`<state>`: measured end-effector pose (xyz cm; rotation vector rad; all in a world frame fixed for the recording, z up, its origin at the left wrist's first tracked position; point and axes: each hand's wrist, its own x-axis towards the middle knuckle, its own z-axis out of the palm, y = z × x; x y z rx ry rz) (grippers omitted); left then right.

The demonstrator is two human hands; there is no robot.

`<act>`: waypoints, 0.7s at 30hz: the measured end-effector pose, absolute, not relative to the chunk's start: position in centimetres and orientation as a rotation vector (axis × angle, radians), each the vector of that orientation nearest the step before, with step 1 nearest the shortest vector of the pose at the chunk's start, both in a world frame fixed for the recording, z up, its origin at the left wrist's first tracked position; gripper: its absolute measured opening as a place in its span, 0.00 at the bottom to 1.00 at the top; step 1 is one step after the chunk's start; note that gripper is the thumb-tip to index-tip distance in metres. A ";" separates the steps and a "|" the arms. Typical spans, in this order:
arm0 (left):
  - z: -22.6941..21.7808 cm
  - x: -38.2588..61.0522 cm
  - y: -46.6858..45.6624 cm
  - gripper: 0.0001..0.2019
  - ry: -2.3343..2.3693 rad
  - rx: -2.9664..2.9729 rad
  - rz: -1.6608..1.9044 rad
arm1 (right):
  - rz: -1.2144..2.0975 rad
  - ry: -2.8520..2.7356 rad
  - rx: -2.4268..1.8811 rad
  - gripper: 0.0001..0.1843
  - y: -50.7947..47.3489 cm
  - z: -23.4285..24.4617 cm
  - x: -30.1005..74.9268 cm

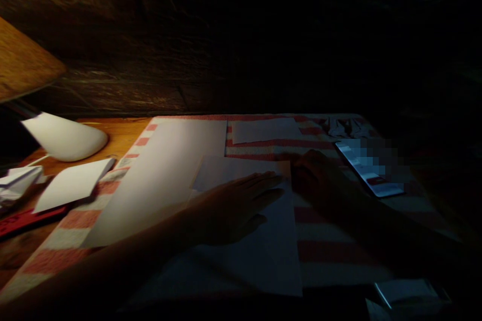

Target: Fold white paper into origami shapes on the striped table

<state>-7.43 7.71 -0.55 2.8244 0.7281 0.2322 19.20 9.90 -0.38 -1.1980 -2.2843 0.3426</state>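
My left hand (235, 205) lies flat with its fingers stretched out over a white sheet of paper (271, 251). The sheet's upper part looks folded or doubled, though the shadow makes this hard to tell. At the sheet's upper right edge is my right hand (314, 175), its fingers curled in; whatever they hold, if anything, is lost in the dark. A larger white sheet (161, 170) lies to the left, partly under my left forearm. Farther back rests a smaller piece of paper (265, 130).
A striped red-and-white cloth (335, 251) covers the table. Right of my right hand lies a lit phone (361, 165). At left stand a lamp (68, 135), a folded white paper (75, 185), a red object (30, 220) and crumpled paper (18, 183). A shiny clear-edged object (412, 293) sits lower right.
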 end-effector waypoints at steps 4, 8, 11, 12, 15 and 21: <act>-0.5 -7.5 7.7 0.31 0.725 2.824 0.197 | 0.273 -2.279 -1.285 0.06 9.2 0.3 19.4; -0.3 -7.5 7.6 0.31 0.738 2.818 0.177 | 0.280 -2.267 -1.344 0.07 8.9 0.7 19.6; -0.4 -7.4 7.6 0.31 0.739 2.815 0.195 | 0.371 -2.291 -1.296 0.08 9.2 0.9 19.7; -0.4 -7.4 7.6 0.31 0.734 2.816 0.208 | 0.388 -2.302 -1.276 0.08 9.4 0.9 19.6; -0.4 -7.4 7.6 0.30 0.717 2.827 0.224 | 0.417 -2.327 -1.205 0.07 10.1 1.0 19.3; -0.4 -7.4 7.6 0.31 0.729 2.803 0.248 | 0.382 -2.280 -1.248 0.07 10.7 0.9 19.9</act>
